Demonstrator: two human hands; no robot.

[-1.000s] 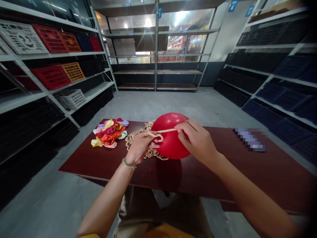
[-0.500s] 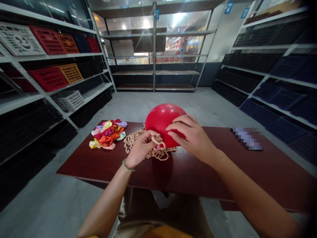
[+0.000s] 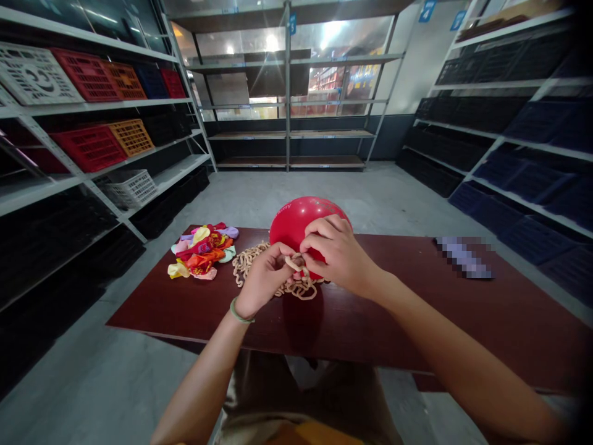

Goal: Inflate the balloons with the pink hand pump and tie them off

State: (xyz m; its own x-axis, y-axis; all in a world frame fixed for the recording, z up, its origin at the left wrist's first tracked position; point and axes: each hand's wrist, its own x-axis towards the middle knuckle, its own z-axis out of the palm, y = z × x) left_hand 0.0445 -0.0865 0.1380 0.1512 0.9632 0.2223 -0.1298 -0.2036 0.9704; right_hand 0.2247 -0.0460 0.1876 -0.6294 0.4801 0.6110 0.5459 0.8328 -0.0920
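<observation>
Left hand [image 3: 264,275] is in front of the lower left part of the red balloon [image 3: 291,222], and it holds a beige strand [image 3: 294,264] narrowly between thumb and finger, so that a bent piece of it stands out. Right hand [image 3: 337,254] covers the lower right part of the balloon; its thumb and fingers are drawn together close by the left fingertips, but I cannot tell if they grip the strand, because the tips are partly hidden. White letters are on the upper left of the balloon, and its neck is hidden behind the hands. Under and to the left of the balloon lies a heap [image 3: 248,262] of similar beige strands, on the dark red table [image 3: 393,327]. Further left of the balloon, a pile of limp balloons [image 3: 201,250] in many colours lies on the table. Well to the right of the balloon lies a long bluish object [image 3: 466,258], too pixelated to name. A green band [image 3: 241,311] is on the left wrist, nearer than the balloon. Far behind the balloon stands a metal rack [image 3: 288,86].
</observation>
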